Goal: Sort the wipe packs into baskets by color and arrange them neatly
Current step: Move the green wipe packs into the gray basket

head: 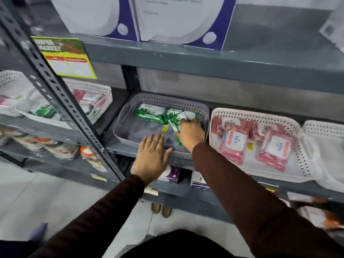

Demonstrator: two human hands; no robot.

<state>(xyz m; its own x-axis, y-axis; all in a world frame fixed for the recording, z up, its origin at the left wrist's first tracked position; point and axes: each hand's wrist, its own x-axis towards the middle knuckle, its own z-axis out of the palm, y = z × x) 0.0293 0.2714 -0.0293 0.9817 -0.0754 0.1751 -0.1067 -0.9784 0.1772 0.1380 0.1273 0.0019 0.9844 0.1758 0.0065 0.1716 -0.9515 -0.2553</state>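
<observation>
Right hand: right hand [190, 134] reaches into the grey basket [160, 101] at frame centre, fingers curled around a green wipe pack [176, 125].
Left hand: left hand [151, 157] lies flat on the basket's near rim, fingers straight and slightly spread, holding nothing.
Green packs: more green packs [149, 113] lie at the back of the grey basket.
Pink packs: pink packs [232, 144] fill the white basket [260, 116] just right of it.
Left of frame: a slanted metal post [55, 86] partly hides another white basket [104, 90] with mixed packs.
Above: white-and-blue boxes [178, 19] on the upper shelf.
</observation>
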